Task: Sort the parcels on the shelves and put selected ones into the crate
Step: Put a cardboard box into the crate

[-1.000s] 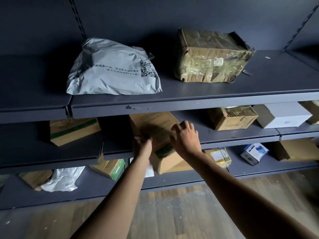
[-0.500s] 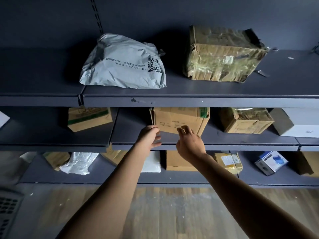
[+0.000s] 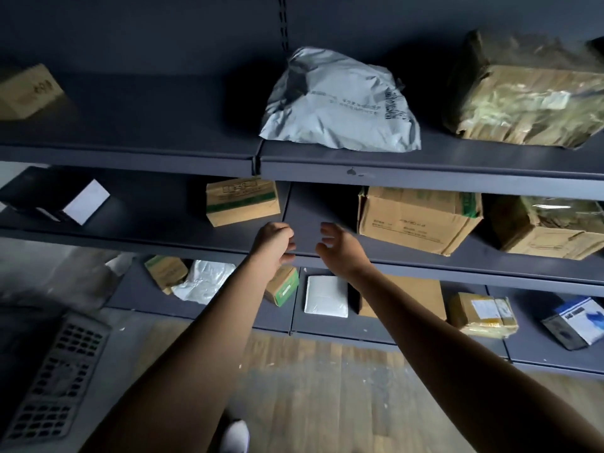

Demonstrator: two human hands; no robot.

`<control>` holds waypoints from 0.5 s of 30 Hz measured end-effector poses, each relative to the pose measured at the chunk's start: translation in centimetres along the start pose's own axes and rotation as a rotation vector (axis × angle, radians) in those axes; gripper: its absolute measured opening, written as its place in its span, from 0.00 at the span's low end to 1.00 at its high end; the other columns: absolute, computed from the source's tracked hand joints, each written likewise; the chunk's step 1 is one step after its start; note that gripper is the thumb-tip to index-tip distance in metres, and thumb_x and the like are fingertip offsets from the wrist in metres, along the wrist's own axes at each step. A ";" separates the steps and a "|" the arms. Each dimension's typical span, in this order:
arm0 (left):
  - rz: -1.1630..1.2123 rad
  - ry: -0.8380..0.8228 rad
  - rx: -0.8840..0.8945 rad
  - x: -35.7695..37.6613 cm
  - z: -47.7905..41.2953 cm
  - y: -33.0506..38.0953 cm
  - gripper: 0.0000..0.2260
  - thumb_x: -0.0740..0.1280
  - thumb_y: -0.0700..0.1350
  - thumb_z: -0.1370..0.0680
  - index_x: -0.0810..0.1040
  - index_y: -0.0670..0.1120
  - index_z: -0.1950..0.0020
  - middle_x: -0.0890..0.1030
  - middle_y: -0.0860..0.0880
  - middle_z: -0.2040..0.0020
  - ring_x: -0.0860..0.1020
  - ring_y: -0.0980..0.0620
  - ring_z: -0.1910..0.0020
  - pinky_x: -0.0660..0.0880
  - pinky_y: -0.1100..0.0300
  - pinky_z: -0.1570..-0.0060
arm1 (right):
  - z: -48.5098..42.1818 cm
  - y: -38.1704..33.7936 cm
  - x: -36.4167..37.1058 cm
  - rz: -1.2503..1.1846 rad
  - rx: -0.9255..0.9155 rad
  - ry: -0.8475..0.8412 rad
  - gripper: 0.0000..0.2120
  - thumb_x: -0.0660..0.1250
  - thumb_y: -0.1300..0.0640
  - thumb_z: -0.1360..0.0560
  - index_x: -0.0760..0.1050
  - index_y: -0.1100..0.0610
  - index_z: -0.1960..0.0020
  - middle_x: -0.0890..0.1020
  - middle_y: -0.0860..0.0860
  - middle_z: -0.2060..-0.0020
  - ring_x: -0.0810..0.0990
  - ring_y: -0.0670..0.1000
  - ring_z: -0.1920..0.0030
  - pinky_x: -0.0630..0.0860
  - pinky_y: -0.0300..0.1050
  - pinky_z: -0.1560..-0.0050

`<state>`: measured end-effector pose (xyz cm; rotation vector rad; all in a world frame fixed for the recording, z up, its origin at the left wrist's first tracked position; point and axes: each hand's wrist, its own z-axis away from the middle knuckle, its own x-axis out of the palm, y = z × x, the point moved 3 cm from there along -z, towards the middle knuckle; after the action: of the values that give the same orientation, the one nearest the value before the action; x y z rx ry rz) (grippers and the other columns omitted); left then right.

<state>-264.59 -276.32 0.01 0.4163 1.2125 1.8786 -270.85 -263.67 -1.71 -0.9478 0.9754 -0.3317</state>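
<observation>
Facing dark shelving, with both arms stretched forward. Left hand (image 3: 273, 241) at the front edge of the middle shelf (image 3: 313, 210), fingers curled in, gripping nothing. Right hand (image 3: 340, 248) just beside it with a narrow gap between, fingers spread and loosely bent, also empty. Cannot tell whether either hand touches the shelf edge.

On the middle shelf, left of the hands: a green-striped carton (image 3: 242, 204) and, further left, a black box with a white face (image 3: 55, 197). Right of the hands: a large plain carton (image 3: 415, 219), then a tape-wrapped carton (image 3: 549, 227) just beside it.

On the top shelf (image 3: 147, 125): a small cardboard box (image 3: 27, 91) at far left, a crumpled grey mailer bag (image 3: 336, 106) near the middle, and a bulky taped parcel (image 3: 529, 103) at right.

On the bottom shelf (image 3: 359, 325), left to right: a small tilted carton (image 3: 165, 271), a white plastic bag (image 3: 202, 281) touching it, a green-ended box (image 3: 282, 286) partly behind the left forearm, a flat white packet (image 3: 327, 295), a brown flat carton (image 3: 415, 295), a labelled taped box (image 3: 482, 313), and a blue and white box (image 3: 577, 322).

Down at lower left, on the floor side: a grey crate (image 3: 55, 380) with a slotted wall, well apart from both hands; contents not visible. Below the arms: wooden floor (image 3: 310, 380) and the toe of a white shoe (image 3: 233, 436).
</observation>
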 end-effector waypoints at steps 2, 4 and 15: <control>-0.017 0.033 -0.001 -3.2 -2.2 -0.6 0.11 0.58 0.36 0.19 0.75 0.42 0.40 0.76 0.42 0.49 0.78 0.46 0.51 0.78 0.52 0.56 | -1.7 -1.0 2.5 -0.034 0.036 -0.018 0.24 0.64 0.61 0.22 0.65 0.60 0.27 0.74 0.57 0.31 0.75 0.55 0.34 0.70 0.42 0.39; -0.025 0.064 0.017 -6.5 -4.6 -0.9 0.08 0.57 0.35 0.20 0.75 0.43 0.49 0.75 0.43 0.49 0.76 0.46 0.51 0.78 0.53 0.57 | -3.5 -1.8 4.9 -0.072 0.080 -0.012 0.26 0.65 0.62 0.22 0.64 0.60 0.26 0.74 0.58 0.31 0.75 0.56 0.33 0.71 0.45 0.36; 0.028 0.078 0.011 -17.9 -17.0 -2.2 0.21 0.59 0.35 0.20 0.62 0.43 0.27 0.67 0.46 0.33 0.70 0.45 0.38 0.73 0.57 0.50 | -13.8 -4.5 12.9 -0.168 0.238 0.172 0.33 0.65 0.63 0.23 0.55 0.57 0.22 0.68 0.56 0.27 0.76 0.60 0.37 0.75 0.51 0.39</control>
<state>-264.11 -300.08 -7.22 0.3708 1.2747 1.9284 -274.37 -281.59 -8.21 -0.7943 0.9888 -0.6650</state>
